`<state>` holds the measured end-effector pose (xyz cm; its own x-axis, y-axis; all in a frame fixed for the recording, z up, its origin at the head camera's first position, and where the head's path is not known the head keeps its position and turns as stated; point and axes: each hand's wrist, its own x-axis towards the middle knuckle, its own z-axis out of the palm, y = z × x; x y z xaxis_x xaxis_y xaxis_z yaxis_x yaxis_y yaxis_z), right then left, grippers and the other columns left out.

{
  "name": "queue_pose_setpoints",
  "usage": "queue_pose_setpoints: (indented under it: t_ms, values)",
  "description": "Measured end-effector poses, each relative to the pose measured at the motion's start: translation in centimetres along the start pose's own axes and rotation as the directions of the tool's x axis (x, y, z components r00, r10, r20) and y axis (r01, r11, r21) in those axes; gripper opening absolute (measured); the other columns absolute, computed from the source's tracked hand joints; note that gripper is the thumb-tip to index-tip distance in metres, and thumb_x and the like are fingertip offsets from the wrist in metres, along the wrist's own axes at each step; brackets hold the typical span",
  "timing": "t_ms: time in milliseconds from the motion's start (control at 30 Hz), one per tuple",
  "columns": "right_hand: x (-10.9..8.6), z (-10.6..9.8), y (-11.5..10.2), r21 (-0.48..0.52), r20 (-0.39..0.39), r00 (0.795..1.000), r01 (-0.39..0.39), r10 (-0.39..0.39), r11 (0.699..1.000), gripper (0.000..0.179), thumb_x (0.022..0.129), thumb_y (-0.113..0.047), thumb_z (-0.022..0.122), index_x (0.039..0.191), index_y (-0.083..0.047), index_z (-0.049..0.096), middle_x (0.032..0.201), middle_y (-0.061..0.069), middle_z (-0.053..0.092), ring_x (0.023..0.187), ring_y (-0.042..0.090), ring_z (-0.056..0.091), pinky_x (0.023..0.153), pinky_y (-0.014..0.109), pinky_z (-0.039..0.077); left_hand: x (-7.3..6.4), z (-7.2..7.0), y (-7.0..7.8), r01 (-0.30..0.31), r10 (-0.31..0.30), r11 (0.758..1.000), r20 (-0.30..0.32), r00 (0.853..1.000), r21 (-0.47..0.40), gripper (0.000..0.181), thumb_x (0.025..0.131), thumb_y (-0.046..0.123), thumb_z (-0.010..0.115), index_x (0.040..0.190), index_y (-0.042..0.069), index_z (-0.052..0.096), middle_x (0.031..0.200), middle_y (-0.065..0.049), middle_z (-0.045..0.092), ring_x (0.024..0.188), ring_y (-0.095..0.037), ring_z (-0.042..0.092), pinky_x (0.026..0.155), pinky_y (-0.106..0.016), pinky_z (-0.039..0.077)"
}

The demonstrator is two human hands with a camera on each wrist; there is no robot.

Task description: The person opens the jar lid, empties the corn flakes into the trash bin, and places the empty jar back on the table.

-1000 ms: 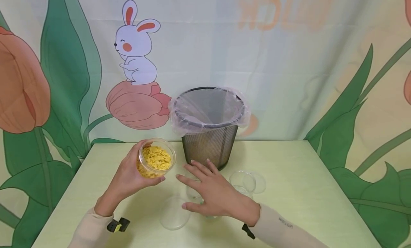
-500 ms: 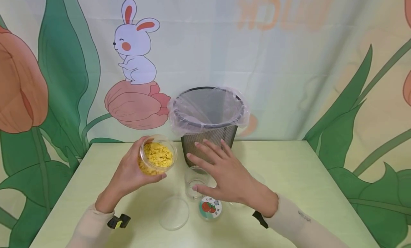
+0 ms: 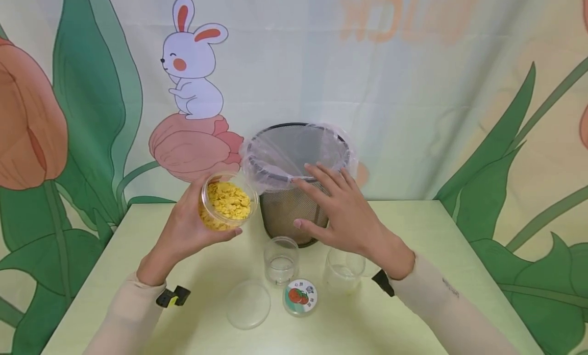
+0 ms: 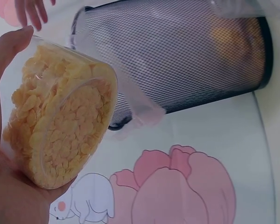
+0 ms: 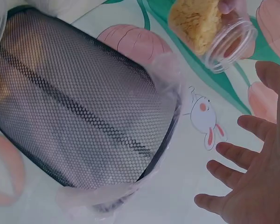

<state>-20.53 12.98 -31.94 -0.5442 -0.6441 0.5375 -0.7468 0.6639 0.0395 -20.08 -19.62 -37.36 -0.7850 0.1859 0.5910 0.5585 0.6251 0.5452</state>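
A clear plastic jar [image 3: 228, 200] full of yellow corn flakes is gripped by my left hand [image 3: 184, 230], raised over the table left of the bin. Its mouth is uncovered and tips toward the bin; in the left wrist view the jar's flat base [image 4: 77, 130] faces the camera. My right hand [image 3: 351, 217] is raised with fingers spread and holds nothing. It overlaps the front rim of a black mesh wastebasket [image 3: 289, 212] in the head view. A pinkish plastic liner [image 3: 268, 179] is folded over the basket's rim.
Two clear containers, a smaller jar [image 3: 281, 268] and a wider one [image 3: 344, 273], stand in front of the basket. A clear round lid [image 3: 248, 305] and a lid with a tomato picture [image 3: 300, 297] lie nearer. A printed cloth [image 3: 395, 115] hangs behind.
My right hand has moved up and right, from over the small containers to the basket's rim, uncovering the picture lid. My left hand has raised the corn flake jar slightly.
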Motion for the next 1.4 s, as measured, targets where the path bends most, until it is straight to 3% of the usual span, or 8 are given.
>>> queue_pose_setpoints:
  t_ms: [233,400,667,933,1267,1400]
  values:
    - [1.0,-0.2,2.0,-0.005,-0.036,0.999,-0.041,0.041,0.999,0.066,0.089,-0.05,0.062,0.146,-0.021,0.046,0.154,0.01,0.041,0.142,0.032,0.036,0.114,0.067,0.023,2.2,-0.5,1.7,-0.024,0.023,1.0,-0.024,0.999,-0.003,0.116,0.053,0.026,0.097,0.149,0.022,0.031,0.134,-0.008,0.051,0.119,-0.025,0.053,0.093,-0.054,0.051]
    - [1.8,-0.3,3.3,0.024,-0.044,0.995,-0.088,0.089,0.996,0.065,0.09,-0.05,0.06,0.147,-0.022,0.045,0.154,0.01,0.041,0.143,0.033,0.036,0.116,0.065,0.023,3.9,-0.7,2.9,-0.086,0.085,0.996,-0.046,0.995,-0.015,0.116,0.053,0.029,0.097,0.149,0.021,0.032,0.133,-0.007,0.052,0.118,-0.023,0.052,0.094,-0.05,0.05]
    - [3.4,-0.3,6.5,0.095,-0.084,0.979,-0.176,0.184,0.98,0.06,0.094,-0.039,0.061,0.146,-0.013,0.047,0.151,0.014,0.044,0.139,0.034,0.042,0.113,0.052,0.035,5.8,-0.9,4.1,-0.156,0.156,0.988,-0.06,0.986,0.008,0.115,0.054,0.028,0.096,0.148,0.019,0.032,0.137,-0.008,0.052,0.12,-0.023,0.051,0.095,-0.05,0.05]
    - [4.7,0.1,8.9,0.137,0.005,0.958,-0.285,0.287,0.949,0.052,0.1,-0.037,0.052,0.145,-0.012,0.047,0.151,0.01,0.046,0.141,0.031,0.04,0.115,0.049,0.035,6.9,-0.9,4.6,-0.137,0.139,0.99,-0.05,0.989,0.046,0.114,0.055,0.034,0.096,0.148,0.016,0.032,0.138,-0.011,0.052,0.121,-0.026,0.053,0.095,-0.052,0.052]
    - [6.1,0.8,10.7,0.104,0.093,0.925,-0.377,0.368,0.92,0.057,0.099,-0.041,0.05,0.149,-0.014,0.042,0.153,0.011,0.043,0.14,0.034,0.04,0.112,0.052,0.037,8.4,-1.2,4.7,-0.162,0.164,0.986,-0.052,0.985,0.042,0.109,0.055,0.033,0.096,0.145,0.015,0.036,0.135,-0.012,0.053,0.117,-0.025,0.054,0.095,-0.049,0.05]
    - [6.6,0.9,11.4,0.104,0.121,0.906,-0.419,0.406,0.902,0.059,0.099,-0.043,0.049,0.15,-0.015,0.04,0.155,0.011,0.04,0.14,0.036,0.041,0.11,0.054,0.039,8.8,-1.4,4.7,-0.136,0.138,0.989,-0.04,0.99,0.06,0.11,0.055,0.034,0.095,0.145,0.015,0.035,0.135,-0.013,0.052,0.116,-0.026,0.054,0.095,-0.05,0.051]
